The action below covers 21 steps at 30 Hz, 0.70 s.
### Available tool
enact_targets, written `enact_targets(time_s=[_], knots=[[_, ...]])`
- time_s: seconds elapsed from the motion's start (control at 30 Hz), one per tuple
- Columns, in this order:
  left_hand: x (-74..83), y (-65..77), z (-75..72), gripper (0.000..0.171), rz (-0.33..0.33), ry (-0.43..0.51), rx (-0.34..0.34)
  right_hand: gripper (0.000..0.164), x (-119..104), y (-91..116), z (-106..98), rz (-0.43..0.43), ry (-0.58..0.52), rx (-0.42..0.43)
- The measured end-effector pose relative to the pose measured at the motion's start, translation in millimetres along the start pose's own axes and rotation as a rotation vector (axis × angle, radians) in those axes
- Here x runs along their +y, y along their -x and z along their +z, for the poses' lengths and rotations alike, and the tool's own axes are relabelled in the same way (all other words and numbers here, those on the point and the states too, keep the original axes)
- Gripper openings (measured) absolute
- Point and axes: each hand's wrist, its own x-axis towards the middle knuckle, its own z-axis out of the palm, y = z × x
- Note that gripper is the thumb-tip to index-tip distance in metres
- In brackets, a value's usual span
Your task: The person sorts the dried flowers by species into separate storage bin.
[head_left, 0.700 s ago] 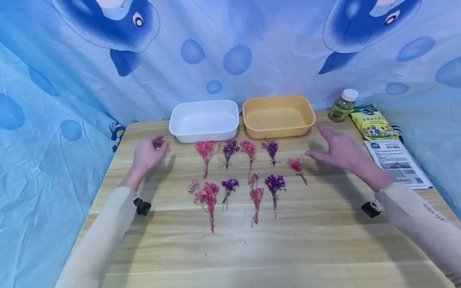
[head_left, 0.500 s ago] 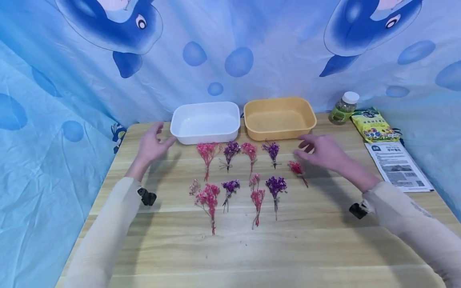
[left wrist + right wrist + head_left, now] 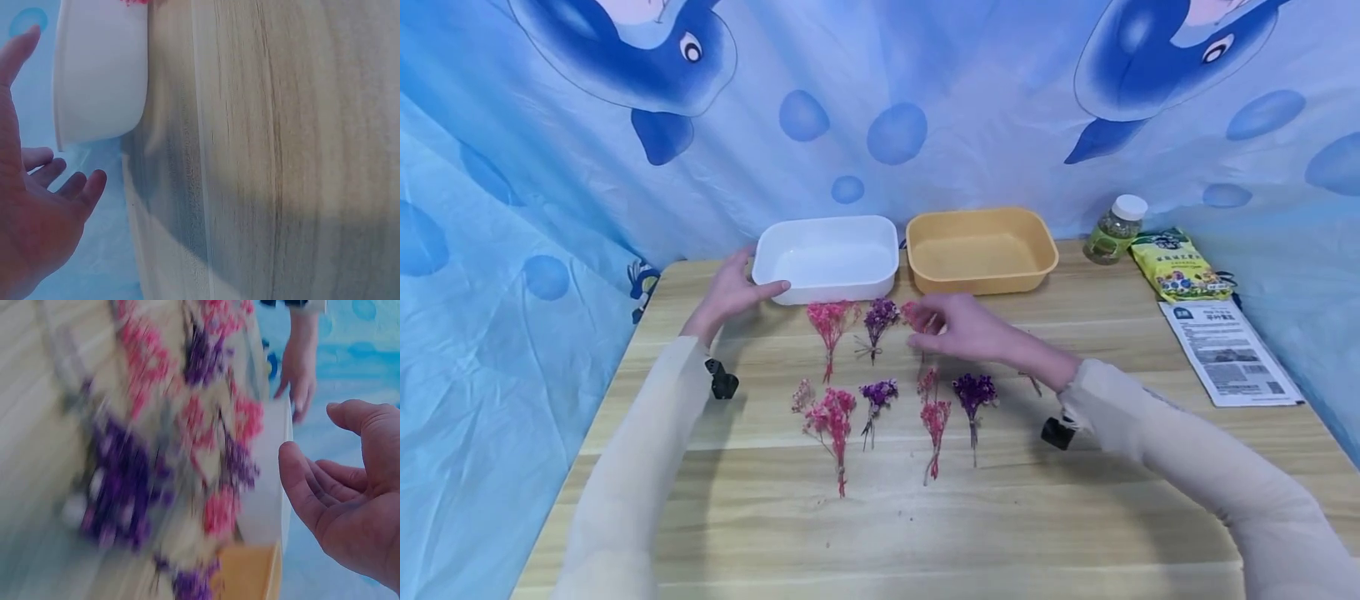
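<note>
Head view: the left hand point(image 3: 730, 292) is at the left end of the white basin point(image 3: 835, 293), thumb stretched out along the basin's near rim and fingers beyond that end. It is spread rather than curled; contact with the rim is unclear. The left sleeve point(image 3: 636, 450) runs forward to it from the near side of the white basin. The right hand point(image 3: 966, 329) hovers to the front right of the white basin, fingers loosely bent, partly covering a pink bunch point(image 3: 909, 313). Its forearm slants in from the basin's right. Directly before the white basin lie another pink flower bunch point(image 3: 827, 329) and a purple bunch point(image 3: 880, 321); four more bunches lie farther in front. A yellow basin point(image 3: 981, 285) stands just right of it.

Left wrist view: thumb and fingers are wide apart beside the white basin's end, gripping nothing.

Right wrist view: the flowers are blurred. A broad gap separates thumb from half-bent fingers, which hold nothing; the white basin appears beyond the bunches.
</note>
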Motion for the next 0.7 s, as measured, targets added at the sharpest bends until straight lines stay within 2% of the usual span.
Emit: enact_targets(time_s=[0.13, 0.23, 0.43, 0.57, 0.7], knots=[[-0.5, -8.5, 2.2, 0.101, 0.047, -0.008, -0.007, 0.055, -14.6, -14.7, 13.4, 0.063, -0.082, -0.054], [-2.0, -11.9, 2.9, 0.105, 0.061, -0.008, -0.019, 0.057, -20.1, -26.3, 23.2, 0.077, -0.150, -0.085], [-6.3, -13.7, 1.4, 0.111, 0.023, -0.065, -0.038, 0.057, -25.2, -49.2, 42.7, 0.090, -0.153, -0.049], [-9.6, -13.7, 0.9, 0.113, -0.019, -0.127, -0.062, 0.060, -30.1, -61.0, 58.6, 0.139, -0.171, -0.028], [-10.2, -15.2, 1.3, 0.114, -0.041, -0.145, -0.078, 0.061, -35.9, -72.2, 76.4, 0.205, -0.181, 0.011]])
